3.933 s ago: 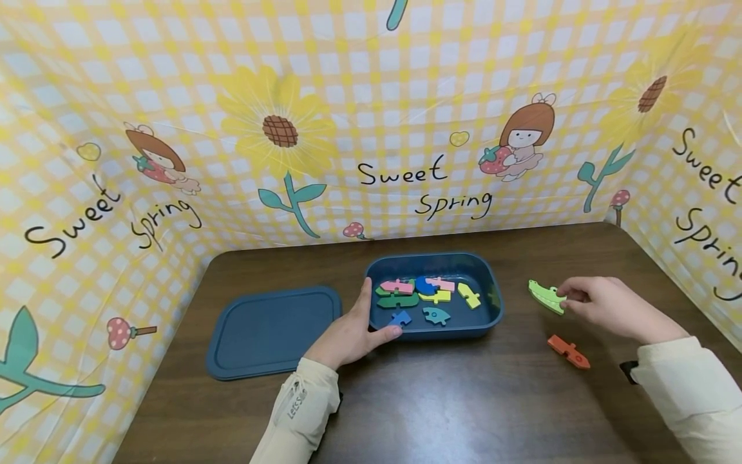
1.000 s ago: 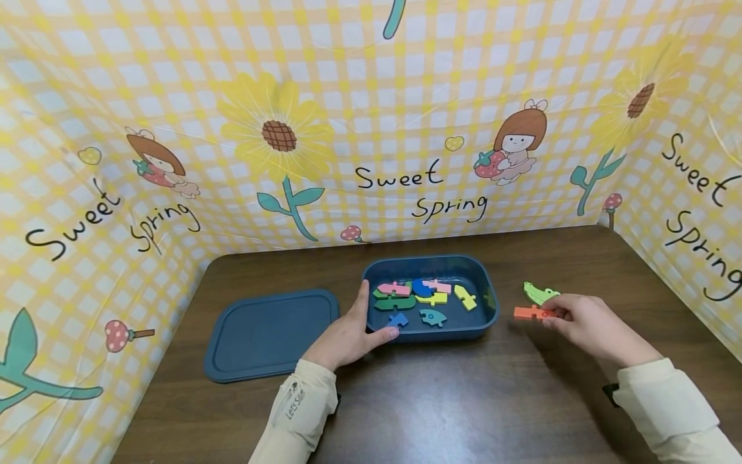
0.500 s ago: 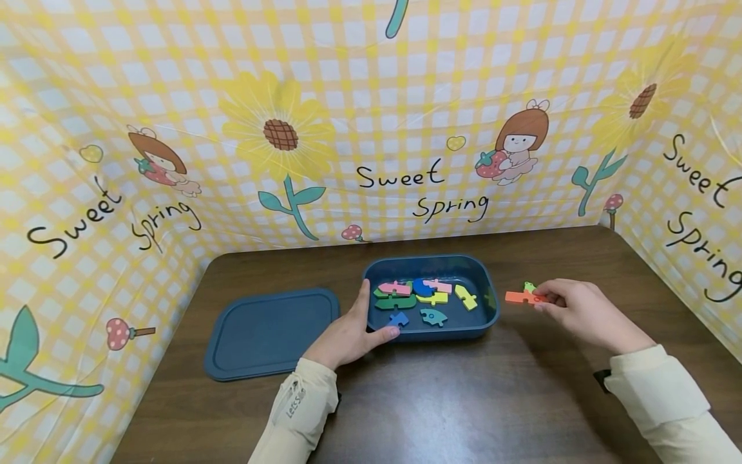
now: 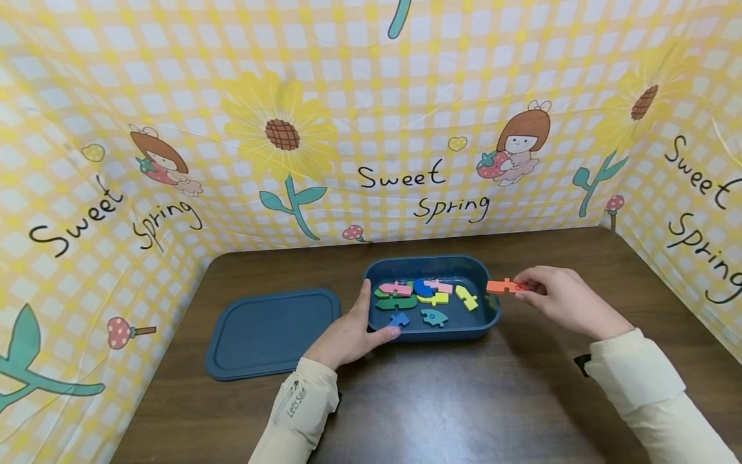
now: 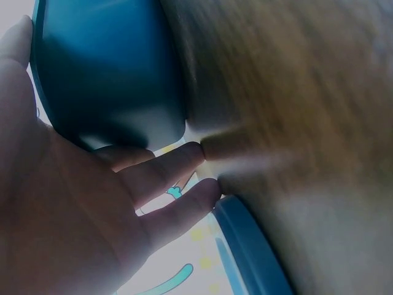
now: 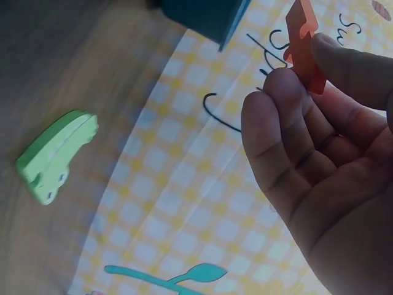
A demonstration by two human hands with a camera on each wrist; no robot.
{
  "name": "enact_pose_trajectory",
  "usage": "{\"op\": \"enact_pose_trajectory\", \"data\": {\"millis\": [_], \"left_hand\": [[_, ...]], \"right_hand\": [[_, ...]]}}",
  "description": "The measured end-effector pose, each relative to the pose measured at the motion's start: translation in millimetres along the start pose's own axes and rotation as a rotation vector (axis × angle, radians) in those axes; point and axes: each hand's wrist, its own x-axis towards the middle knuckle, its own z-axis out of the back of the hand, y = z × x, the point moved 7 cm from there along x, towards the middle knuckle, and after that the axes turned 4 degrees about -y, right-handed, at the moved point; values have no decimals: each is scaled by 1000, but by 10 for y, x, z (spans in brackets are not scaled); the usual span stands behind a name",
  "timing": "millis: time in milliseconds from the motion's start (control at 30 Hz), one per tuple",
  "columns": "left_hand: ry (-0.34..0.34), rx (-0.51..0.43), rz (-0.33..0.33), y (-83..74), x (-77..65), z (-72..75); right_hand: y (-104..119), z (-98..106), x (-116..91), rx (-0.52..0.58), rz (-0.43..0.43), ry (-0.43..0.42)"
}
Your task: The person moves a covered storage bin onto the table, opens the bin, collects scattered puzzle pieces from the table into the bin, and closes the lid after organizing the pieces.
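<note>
My right hand [image 4: 559, 299] pinches an orange puzzle piece [image 4: 503, 285] between thumb and fingertips. The piece's left end overlaps the right rim of a dark blue box [image 4: 431, 334] in the head view. In the right wrist view the orange piece [image 6: 302, 46] points away from the fingertips, and a light green crocodile piece [image 6: 58, 153] lies on the table; the hand hides it from the head camera. My left hand [image 4: 348, 332] rests against the box's left end, thumb over the front rim, other fingers extended. Several pink, yellow, green and blue pieces lie inside the box.
A dark blue lid [image 4: 272, 335] lies flat on the brown table [image 4: 440, 406], left of the box. A yellow checked cloth [image 4: 394, 96] with printed flowers and lettering stands upright behind the table and along both sides.
My right hand let go of the crocodile piece, took the orange piece from the table and carried it left and back to the box's right rim. The left hand has stayed in place.
</note>
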Motion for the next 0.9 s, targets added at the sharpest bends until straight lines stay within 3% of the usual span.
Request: {"op": "enact_pose_trajectory", "data": {"millis": [900], "left_hand": [[7, -4, 2, 14, 11, -9]], "right_hand": [[490, -62, 529, -4, 56, 52]]}}
